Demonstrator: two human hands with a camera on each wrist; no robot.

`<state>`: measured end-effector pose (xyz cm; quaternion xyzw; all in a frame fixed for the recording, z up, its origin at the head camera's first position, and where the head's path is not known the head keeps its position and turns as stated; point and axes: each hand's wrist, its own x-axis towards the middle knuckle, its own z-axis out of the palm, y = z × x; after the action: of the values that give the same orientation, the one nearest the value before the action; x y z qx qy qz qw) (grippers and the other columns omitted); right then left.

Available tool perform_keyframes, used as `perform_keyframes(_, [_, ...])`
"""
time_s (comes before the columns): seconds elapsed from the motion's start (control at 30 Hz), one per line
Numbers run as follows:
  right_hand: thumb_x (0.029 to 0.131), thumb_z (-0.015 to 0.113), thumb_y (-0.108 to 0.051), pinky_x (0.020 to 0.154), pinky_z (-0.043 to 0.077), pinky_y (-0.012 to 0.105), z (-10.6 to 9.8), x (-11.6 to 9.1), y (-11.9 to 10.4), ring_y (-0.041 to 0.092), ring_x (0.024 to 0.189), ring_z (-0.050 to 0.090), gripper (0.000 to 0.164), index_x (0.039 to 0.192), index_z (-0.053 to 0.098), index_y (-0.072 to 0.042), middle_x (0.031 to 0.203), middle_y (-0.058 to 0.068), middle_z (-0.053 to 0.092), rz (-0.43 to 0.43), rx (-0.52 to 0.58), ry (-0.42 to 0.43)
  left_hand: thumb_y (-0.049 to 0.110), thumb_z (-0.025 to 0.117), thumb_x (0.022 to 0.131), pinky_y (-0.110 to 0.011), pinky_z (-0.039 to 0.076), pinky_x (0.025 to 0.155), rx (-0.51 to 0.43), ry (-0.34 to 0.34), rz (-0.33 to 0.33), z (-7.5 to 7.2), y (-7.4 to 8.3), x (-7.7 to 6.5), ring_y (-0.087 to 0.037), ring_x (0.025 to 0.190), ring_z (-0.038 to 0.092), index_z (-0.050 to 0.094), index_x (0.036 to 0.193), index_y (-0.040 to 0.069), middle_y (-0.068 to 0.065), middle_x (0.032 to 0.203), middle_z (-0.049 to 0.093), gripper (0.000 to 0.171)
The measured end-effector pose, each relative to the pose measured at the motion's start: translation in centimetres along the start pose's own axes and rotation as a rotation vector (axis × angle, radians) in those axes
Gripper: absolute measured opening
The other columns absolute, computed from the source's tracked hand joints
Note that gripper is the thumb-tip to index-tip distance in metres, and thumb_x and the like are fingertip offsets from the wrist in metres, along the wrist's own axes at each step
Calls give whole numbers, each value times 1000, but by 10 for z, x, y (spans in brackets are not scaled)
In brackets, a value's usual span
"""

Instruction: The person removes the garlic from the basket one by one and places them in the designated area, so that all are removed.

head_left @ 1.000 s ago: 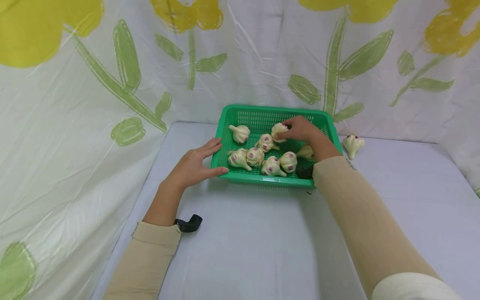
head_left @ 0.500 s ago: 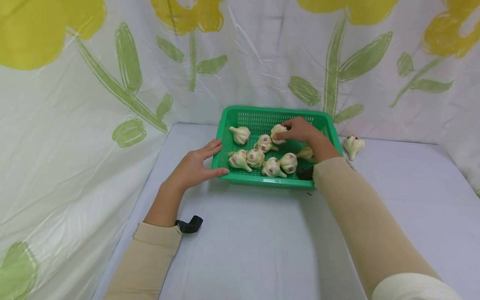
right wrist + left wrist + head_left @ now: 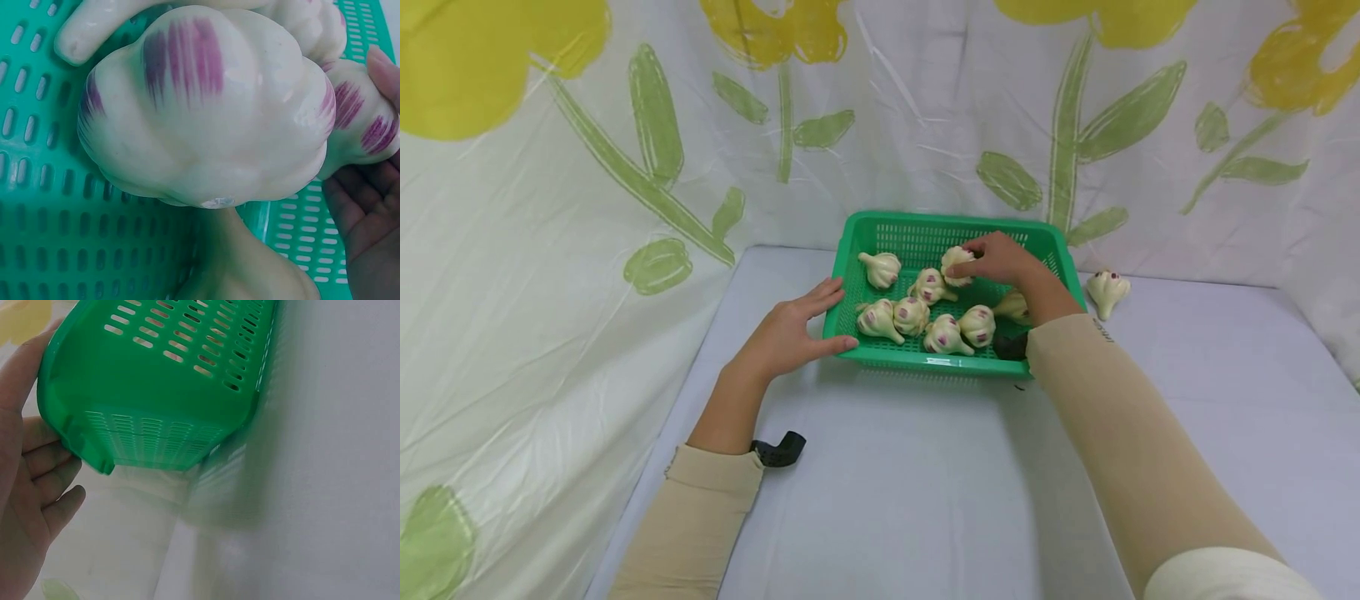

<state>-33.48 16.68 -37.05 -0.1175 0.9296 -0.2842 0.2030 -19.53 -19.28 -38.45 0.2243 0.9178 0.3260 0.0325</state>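
Note:
A green slotted basket (image 3: 940, 361) holds several white garlic bulbs with purple streaks. My right hand (image 3: 1000, 260) reaches into its back right part and grips a garlic bulb (image 3: 957, 265) between thumb and fingers; the right wrist view shows this gripped bulb (image 3: 362, 122) behind a nearer bulb (image 3: 212, 112). At the basket's left end, my left hand (image 3: 786, 333) touches the rim with fingers extended and the thumb over the front corner. Seen from the left wrist, the left hand (image 3: 31, 481) lies against the outside of the rim, fingers loosely bent.
One more garlic bulb (image 3: 1107, 293) lies on the white-covered table (image 3: 887, 483), right of the basket. A white curtain (image 3: 910, 108) with yellow flowers hangs close behind. A black wrist camera (image 3: 781, 448) sticks out from the left wrist.

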Motion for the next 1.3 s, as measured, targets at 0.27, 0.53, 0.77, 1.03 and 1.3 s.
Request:
perform_keyframes(0.27, [87,68,-53,109,38,55,0,-1,-1,36,139,39,81,151,41,-11,154,15,40,-18,7,-15,63,70,81,-46,32,117,-1,-4,-4,-1,1,-1,-18,149,26,39,152,15,8,162,26,91])
perform_keyframes(0.53, [90,65,-52,110,37,56,1,-1,-2,36,139,39,78,152,39,-12,154,16,40,-44,-18,-16,65,69,81,-47,32,117,3,-5,-12,0,-1,-1,-18,149,26,39,152,16,9,162,26,92])
perform_keyframes(0.77, [90,66,-52,109,39,55,1,-1,-1,36,139,39,78,152,40,-12,154,16,40,-32,-8,-11,65,69,80,-47,33,117,5,-6,-7,1,0,-2,-18,149,26,39,152,15,9,161,26,92])
perform_keyframes(1.03, [90,66,-52,109,38,56,-1,-4,-3,37,140,37,79,152,39,-11,154,17,38,-26,-9,-6,64,69,81,-48,32,117,8,-9,-13,0,2,-2,-19,149,27,39,152,15,9,162,26,91])
perform_keyframes(1.3, [91,67,-45,105,42,55,-1,-3,-3,35,133,44,71,149,43,-11,147,16,46,-57,34,15,65,68,81,-47,32,117,14,-8,-7,-1,3,-1,-18,149,26,39,152,15,10,162,25,92])
